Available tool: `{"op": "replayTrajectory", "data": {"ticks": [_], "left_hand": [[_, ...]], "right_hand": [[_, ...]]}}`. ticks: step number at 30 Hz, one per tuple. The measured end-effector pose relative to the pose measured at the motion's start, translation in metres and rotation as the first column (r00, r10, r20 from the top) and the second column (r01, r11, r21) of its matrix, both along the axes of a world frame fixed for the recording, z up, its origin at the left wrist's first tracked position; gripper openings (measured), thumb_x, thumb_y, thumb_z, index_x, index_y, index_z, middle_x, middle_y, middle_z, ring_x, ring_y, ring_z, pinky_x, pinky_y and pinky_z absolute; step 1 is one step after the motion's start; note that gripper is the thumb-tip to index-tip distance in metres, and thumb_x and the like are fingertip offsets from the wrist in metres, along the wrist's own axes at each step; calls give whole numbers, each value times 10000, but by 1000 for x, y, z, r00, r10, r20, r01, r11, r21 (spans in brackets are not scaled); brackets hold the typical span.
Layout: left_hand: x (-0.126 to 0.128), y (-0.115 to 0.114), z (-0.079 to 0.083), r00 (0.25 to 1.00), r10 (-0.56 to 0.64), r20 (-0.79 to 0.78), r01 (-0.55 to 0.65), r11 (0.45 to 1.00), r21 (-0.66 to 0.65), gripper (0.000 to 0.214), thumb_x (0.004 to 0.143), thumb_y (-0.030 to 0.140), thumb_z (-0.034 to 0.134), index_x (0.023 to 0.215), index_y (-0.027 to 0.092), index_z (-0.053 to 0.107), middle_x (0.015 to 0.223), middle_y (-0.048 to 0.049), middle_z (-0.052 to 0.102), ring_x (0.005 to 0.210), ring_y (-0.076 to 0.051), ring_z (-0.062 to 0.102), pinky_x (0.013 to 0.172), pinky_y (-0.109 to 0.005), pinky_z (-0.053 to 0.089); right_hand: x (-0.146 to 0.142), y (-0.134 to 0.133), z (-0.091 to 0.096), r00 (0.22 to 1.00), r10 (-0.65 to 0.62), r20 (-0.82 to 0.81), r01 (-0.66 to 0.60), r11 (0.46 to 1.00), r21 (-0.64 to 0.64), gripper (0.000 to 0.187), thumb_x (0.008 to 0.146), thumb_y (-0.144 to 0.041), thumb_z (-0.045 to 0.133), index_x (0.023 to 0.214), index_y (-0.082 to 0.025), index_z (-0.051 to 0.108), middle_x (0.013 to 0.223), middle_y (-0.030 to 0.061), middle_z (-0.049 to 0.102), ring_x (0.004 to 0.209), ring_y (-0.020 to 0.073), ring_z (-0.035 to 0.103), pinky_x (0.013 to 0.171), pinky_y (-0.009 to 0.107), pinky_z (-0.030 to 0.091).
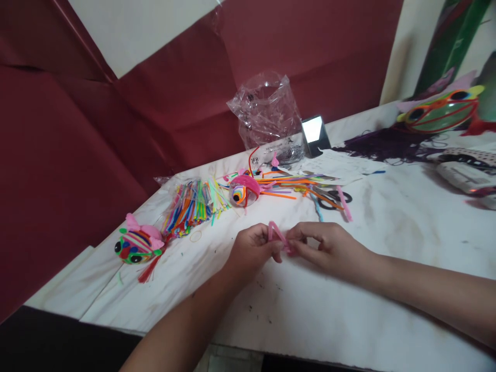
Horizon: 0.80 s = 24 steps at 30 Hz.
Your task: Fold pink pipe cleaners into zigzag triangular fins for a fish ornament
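Note:
A pink pipe cleaner (274,228), bent to a narrow peak, is held between my two hands above the white tabletop. My left hand (256,248) pinches its left part between thumb and fingers. At the lower right end, the fingertips of my right hand (323,245) are closed on the same pipe cleaner. Just beyond the hands lies a clear ball-like craft fish (245,190) with a pink top and a ringed eye. Black-handled scissors (329,199) and a loose pink pipe cleaner (344,203) rest behind my right hand.
Bundled colourful pipe cleaners (196,206) lie to the left, near a finished-looking craft fish (139,243) with a red tassel. At the back stand a crumpled clear bag (267,111) and a lit phone (315,135). An orange-rimmed craft mask (442,113) sits far right.

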<state>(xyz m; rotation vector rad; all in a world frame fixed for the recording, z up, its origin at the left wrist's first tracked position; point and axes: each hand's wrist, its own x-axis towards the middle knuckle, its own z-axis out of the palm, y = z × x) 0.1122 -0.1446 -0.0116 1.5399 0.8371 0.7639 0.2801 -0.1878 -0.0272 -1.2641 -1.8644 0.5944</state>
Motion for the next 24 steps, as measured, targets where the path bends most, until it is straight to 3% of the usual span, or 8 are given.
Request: {"op": "replayTrajectory", "data": {"ticks": [4, 11, 15, 20, 24], "left_hand": [[-1, 0, -2, 999, -52, 10, 52, 999, -16, 180, 627, 229, 688, 704, 127, 560, 593, 3, 582, 484, -95, 515, 528, -256, 423], [1, -3, -2, 1000, -9, -1, 9, 999, 51, 104, 679, 193, 634, 686, 132, 550, 536, 20, 557, 509, -90, 521, 546, -232, 418], [0, 1, -5, 991, -62, 118, 65, 998, -17, 172, 677, 183, 656, 794, 145, 536, 586, 21, 592, 482, -91, 538, 514, -230, 436], [-2, 5, -9, 937, -205, 281, 255, 955, -152, 423, 624, 197, 732, 962, 176, 478, 627, 14, 629, 432, -107, 551, 455, -244, 464], [-1, 5, -10, 911, -238, 336, 310, 934, -179, 467, 604, 225, 756, 974, 172, 477, 614, 13, 630, 424, -109, 553, 439, -237, 468]], "right_hand": [[1, 0, 2, 1000, -6, -28, 6, 1000, 1, 169, 785, -247, 492, 743, -174, 639, 661, 9, 642, 580, 116, 543, 522, 209, 390], [1, 1, 1, 988, 3, -155, -18, 995, -96, 158, 776, -228, 485, 719, -165, 618, 656, 18, 649, 606, 138, 575, 546, 236, 430], [-1, 0, 3, 966, -14, -258, -21, 991, -130, 159, 779, -274, 520, 715, -165, 616, 645, 21, 650, 608, 141, 587, 571, 253, 454], [-5, -3, 9, 853, 117, -508, -236, 955, -177, 201, 774, -372, 578, 756, -176, 618, 665, 25, 678, 653, 156, 631, 644, 288, 496], [-6, -4, 10, 769, 220, -600, -382, 911, -157, 182, 799, -353, 570, 790, -173, 599, 686, 30, 687, 699, 168, 656, 719, 327, 506]]}}
